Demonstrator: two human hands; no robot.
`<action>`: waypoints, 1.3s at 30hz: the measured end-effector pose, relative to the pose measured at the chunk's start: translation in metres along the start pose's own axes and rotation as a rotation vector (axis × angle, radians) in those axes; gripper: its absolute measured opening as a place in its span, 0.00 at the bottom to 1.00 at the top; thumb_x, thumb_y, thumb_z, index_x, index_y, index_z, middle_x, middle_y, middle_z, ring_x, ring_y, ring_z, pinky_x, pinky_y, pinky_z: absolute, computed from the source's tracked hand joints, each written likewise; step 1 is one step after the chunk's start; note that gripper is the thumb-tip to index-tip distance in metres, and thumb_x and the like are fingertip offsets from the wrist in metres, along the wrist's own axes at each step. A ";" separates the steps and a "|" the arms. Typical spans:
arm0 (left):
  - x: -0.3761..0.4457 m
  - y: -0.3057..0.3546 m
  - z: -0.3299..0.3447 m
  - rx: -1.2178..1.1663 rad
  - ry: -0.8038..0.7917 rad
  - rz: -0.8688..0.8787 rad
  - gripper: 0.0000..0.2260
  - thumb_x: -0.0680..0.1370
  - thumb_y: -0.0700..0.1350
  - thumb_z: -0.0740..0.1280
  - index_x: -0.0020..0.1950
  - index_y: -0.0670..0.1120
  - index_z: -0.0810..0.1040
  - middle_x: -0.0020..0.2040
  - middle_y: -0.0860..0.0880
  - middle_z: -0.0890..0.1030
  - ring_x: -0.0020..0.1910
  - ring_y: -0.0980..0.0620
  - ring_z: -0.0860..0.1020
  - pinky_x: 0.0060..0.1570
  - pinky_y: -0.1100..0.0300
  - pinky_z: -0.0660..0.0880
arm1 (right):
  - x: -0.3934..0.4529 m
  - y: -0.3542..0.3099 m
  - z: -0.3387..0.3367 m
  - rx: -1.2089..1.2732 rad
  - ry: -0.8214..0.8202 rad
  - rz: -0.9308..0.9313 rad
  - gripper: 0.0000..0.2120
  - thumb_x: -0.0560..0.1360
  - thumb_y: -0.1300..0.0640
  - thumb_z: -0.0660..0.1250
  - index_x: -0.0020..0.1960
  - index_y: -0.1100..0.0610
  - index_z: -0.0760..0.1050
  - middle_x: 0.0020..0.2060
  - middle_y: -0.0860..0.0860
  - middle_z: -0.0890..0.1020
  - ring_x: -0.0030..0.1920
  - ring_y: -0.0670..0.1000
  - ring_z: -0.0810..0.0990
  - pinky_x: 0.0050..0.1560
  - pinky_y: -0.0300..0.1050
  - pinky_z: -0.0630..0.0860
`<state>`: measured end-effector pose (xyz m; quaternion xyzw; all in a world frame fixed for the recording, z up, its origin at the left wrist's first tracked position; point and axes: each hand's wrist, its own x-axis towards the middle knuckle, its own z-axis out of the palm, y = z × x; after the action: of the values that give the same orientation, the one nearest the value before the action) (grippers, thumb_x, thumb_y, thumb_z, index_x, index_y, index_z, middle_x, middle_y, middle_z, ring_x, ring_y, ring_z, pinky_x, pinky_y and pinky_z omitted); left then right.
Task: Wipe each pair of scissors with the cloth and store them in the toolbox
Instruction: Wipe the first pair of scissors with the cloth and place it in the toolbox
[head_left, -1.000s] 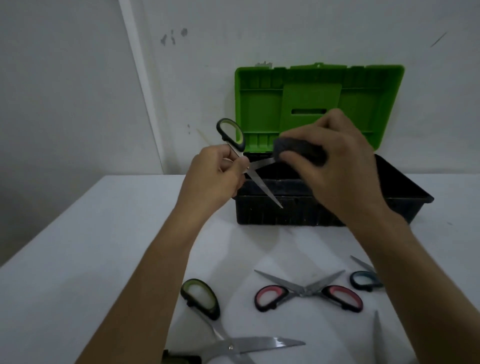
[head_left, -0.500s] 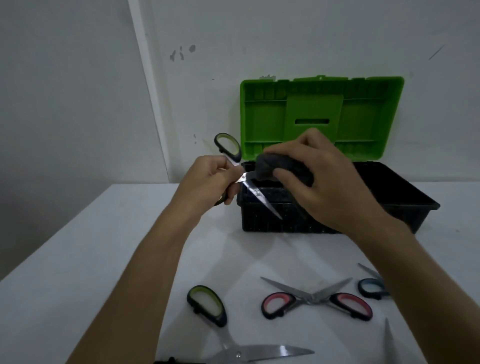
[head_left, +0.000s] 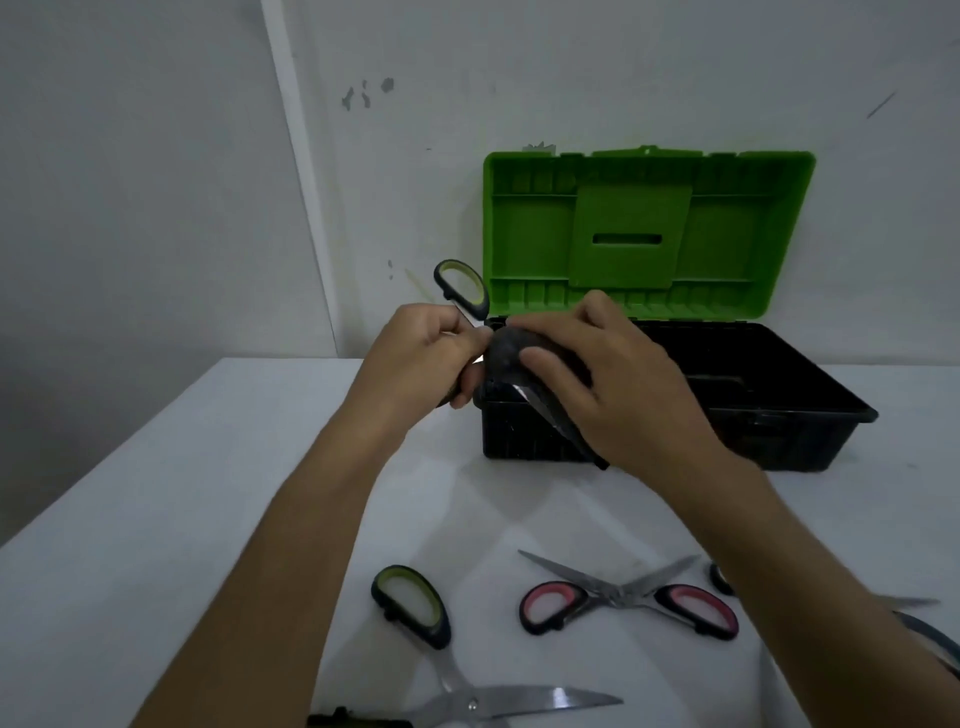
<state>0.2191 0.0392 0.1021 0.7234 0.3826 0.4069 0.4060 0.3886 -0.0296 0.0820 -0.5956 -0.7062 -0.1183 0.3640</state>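
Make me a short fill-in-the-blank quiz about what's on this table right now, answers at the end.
1. The toolbox lid is ____ in colour.
2. The right hand wraps a dark ____ round the blade of the held scissors.
3. The scissors lying open between the two forearms have ____ handle linings.
4. The left hand grips the held scissors by a ____.

Missing words: green; cloth; pink; handle

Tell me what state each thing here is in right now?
Toolbox: lid up, open.
Held scissors: blades open, one being wiped.
Cloth: wrapped round a blade.
Left hand: grips the held scissors.
Right hand: pinches the cloth.
Pink-handled scissors: open, on the table.
Green-handled scissors: open, on the table.
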 end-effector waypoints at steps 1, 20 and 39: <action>0.000 0.001 -0.002 -0.022 -0.011 -0.003 0.13 0.80 0.42 0.64 0.35 0.41 0.73 0.27 0.43 0.75 0.29 0.45 0.70 0.33 0.56 0.65 | 0.000 0.002 0.001 -0.004 0.029 -0.009 0.17 0.80 0.42 0.59 0.68 0.41 0.75 0.47 0.45 0.68 0.44 0.47 0.74 0.40 0.44 0.73; 0.011 -0.022 -0.019 0.152 0.179 0.008 0.11 0.79 0.44 0.65 0.37 0.42 0.75 0.24 0.50 0.77 0.21 0.52 0.71 0.28 0.62 0.69 | 0.000 0.027 -0.007 0.061 -0.298 -0.135 0.14 0.75 0.49 0.72 0.60 0.39 0.81 0.45 0.40 0.74 0.44 0.43 0.75 0.45 0.50 0.77; 0.003 0.000 -0.001 0.207 0.124 0.174 0.11 0.79 0.45 0.65 0.37 0.45 0.75 0.21 0.53 0.76 0.20 0.55 0.70 0.28 0.63 0.68 | 0.002 0.013 -0.014 0.123 -0.101 -0.200 0.16 0.81 0.58 0.64 0.67 0.47 0.78 0.54 0.46 0.70 0.51 0.46 0.72 0.51 0.40 0.72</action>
<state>0.2188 0.0418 0.1032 0.7652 0.3829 0.4428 0.2680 0.4055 -0.0332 0.0894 -0.5039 -0.7854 -0.0806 0.3502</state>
